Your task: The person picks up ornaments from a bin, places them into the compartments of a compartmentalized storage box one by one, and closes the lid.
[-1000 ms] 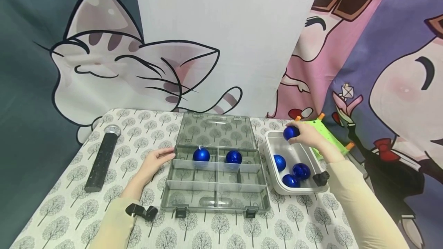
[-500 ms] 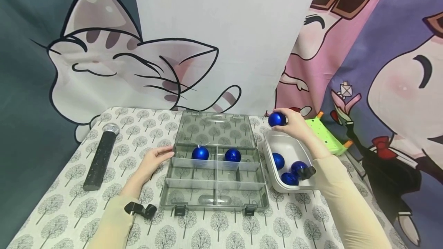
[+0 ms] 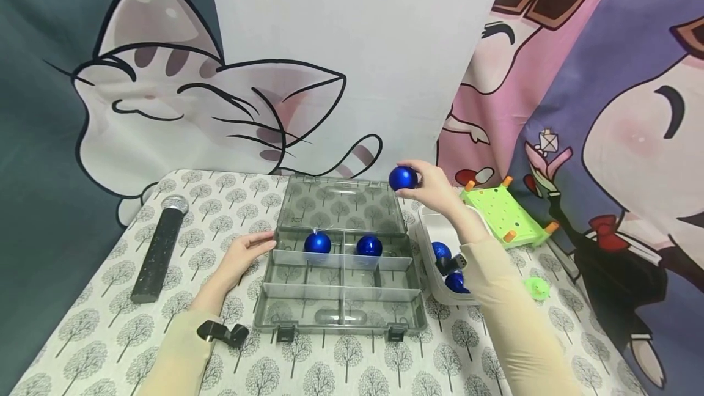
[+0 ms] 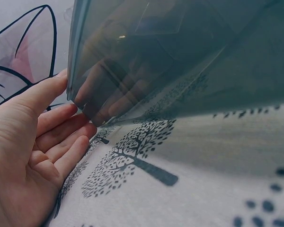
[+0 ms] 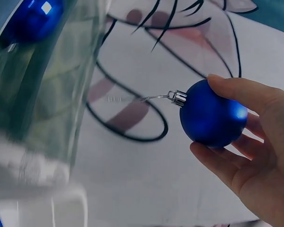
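Note:
In the head view my right hand (image 3: 434, 188) grips a matte blue Christmas bauble (image 3: 403, 178) above the raised lid's right end. The right wrist view shows thumb and fingers round that bauble (image 5: 213, 113), its silver cap and a thin wire hook pointing away. My left hand (image 3: 242, 258) rests against the left side of a clear grey compartment box (image 3: 297, 316); in the left wrist view its fingertips (image 4: 61, 80) touch the box edge. A matte bauble (image 3: 318, 242) and a shiny one (image 3: 369, 246) sit in separate back-row compartments.
Right of the box stands a white bin (image 3: 431, 274) with a glittery bauble (image 3: 441, 250) and a shiny one (image 3: 456, 283), partly hidden by my right arm. A green toy table (image 3: 503, 212) and small green disc (image 3: 537, 288) lie beyond. A microphone (image 3: 159, 255) lies at left.
My right hand has lifted the bauble out of the white bin and carried it left and up, over towards the box lid. The left hand has stayed at the box's side.

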{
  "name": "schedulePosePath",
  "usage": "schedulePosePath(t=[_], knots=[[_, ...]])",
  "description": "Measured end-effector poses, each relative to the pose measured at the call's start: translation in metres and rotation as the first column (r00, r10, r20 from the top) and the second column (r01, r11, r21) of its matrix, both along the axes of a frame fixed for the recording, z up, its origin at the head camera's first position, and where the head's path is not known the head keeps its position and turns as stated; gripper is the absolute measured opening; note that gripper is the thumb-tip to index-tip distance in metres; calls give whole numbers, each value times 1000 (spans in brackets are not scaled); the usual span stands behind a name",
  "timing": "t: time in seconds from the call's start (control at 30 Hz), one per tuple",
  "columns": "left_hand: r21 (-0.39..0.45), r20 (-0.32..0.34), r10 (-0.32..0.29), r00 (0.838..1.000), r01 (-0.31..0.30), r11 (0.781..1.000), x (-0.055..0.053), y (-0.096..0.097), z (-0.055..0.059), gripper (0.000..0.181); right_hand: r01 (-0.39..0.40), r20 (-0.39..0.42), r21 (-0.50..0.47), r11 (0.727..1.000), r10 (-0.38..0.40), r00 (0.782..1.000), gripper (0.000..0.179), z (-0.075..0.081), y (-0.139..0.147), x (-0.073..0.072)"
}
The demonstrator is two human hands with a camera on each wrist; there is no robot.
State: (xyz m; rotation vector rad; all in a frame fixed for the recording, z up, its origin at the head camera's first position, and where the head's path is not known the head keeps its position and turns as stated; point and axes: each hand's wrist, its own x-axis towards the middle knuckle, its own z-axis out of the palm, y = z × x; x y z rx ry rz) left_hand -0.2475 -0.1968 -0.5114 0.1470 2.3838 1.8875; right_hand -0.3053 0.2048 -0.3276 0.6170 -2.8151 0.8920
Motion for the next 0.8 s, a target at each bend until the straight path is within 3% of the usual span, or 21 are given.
schedulePosePath(t=[0.47,0.8], knots=[[-18,4,5,1000,-4,1000,0,-2,-1,52,-103,60,-159,982,113,992,63,-4,-73,6],[-18,2,3,1000,-3,1000,-1,-3,-2,52,-270,80,-162,949,285,955,63,-27,-124,13]])
